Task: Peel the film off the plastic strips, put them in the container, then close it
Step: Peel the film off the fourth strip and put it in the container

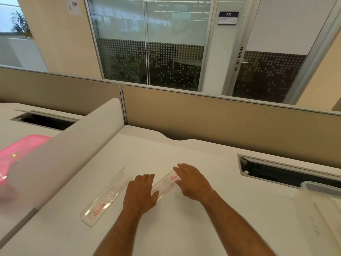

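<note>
Two clear plastic strips with red printed film lie on the white desk (pixel 184 218). One strip (pixel 106 197) lies alone, left of my hands, slanting from near left to far right. The second strip (pixel 166 183) lies between my hands. My left hand (pixel 141 193) rests flat over its near end, fingers fairly straight. My right hand (pixel 193 182) lies over its far end with straight, spread fingers. A translucent container (pixel 319 209) stands at the right edge of the desk; I see no lid on it.
A low white divider (pixel 73 154) borders the desk on the left, with a pink object (pixel 20 154) behind it. A cable slot (pixel 287 172) opens at the back right. A beige partition (pixel 221 126) closes the far side.
</note>
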A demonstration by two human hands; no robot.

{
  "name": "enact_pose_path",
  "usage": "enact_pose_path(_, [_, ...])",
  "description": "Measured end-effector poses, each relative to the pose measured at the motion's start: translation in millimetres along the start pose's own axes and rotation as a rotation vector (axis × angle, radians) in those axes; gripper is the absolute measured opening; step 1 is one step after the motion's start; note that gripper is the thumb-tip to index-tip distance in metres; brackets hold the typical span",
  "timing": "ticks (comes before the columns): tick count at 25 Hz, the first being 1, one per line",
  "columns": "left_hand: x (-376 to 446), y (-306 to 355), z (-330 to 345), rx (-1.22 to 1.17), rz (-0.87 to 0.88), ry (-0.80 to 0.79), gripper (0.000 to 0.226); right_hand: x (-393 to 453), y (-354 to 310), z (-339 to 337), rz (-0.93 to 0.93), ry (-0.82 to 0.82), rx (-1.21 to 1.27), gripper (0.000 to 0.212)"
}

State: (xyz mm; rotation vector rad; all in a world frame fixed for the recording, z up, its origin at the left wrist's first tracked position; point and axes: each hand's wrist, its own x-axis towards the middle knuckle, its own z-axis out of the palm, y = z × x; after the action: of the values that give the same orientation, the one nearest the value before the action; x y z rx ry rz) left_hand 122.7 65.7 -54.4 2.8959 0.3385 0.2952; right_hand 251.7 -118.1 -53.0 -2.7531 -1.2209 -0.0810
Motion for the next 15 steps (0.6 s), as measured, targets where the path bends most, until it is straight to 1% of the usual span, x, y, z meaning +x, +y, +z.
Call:
enact_pose_path(4, [4,-2,4,-0.011,-0.048,-0.039,0.04,25,-6,9,-0.096,-0.049,-0.082,0.05])
enact_pose_path(8, [4,4,7,-0.1,-0.081,0.035,0.022,26,0,10,-0.095,-0.062,-0.085,0.04])
enact_pose_path(12, [1,13,10,-0.09,-0.039,0.028,0.02,9,7,0,-0.053,-0.049,-0.103,0.03])
enact_pose_path(15, [-2,24,12,-0.107,-0.009,0.019,0.02,-10,14,-9,0.004,-0.078,-0.03,0.025])
